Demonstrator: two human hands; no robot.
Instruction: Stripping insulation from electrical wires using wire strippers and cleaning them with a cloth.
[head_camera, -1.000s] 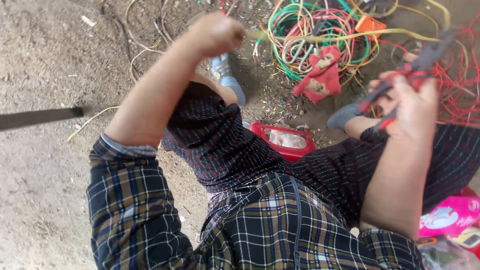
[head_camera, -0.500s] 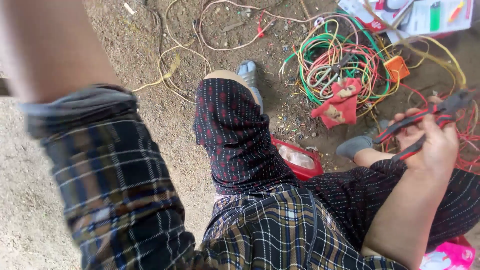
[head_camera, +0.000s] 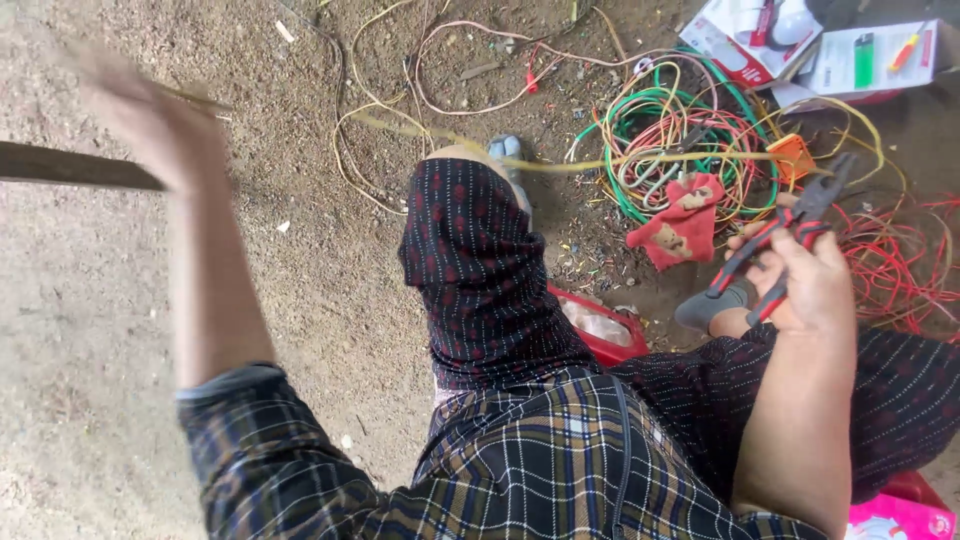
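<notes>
From the head camera, looking down over a plaid shirt and dark patterned trousers, the right hand (head_camera: 810, 285) has its grip closed around the red and black handles of a pair of pliers (head_camera: 790, 235), held up above the right thigh. The plier nose points up and to the right, toward a tangle of red wire (head_camera: 895, 265) on the ground.

The left hand (head_camera: 150, 125) is raised out to the left and badly blurred, so I cannot tell whether its grip is open or closed. A taut yellow wire (head_camera: 600, 163) runs from near that hand across the raised knee toward the pliers.

Beyond the knee, on the dirt floor (head_camera: 300, 300), lies a coil of green, yellow and red wires (head_camera: 655, 125) with a red rag (head_camera: 680, 225) just beside it. Cardboard boxes (head_camera: 800, 45) sit at the top right. A red tray (head_camera: 600, 335) rests between the legs.
</notes>
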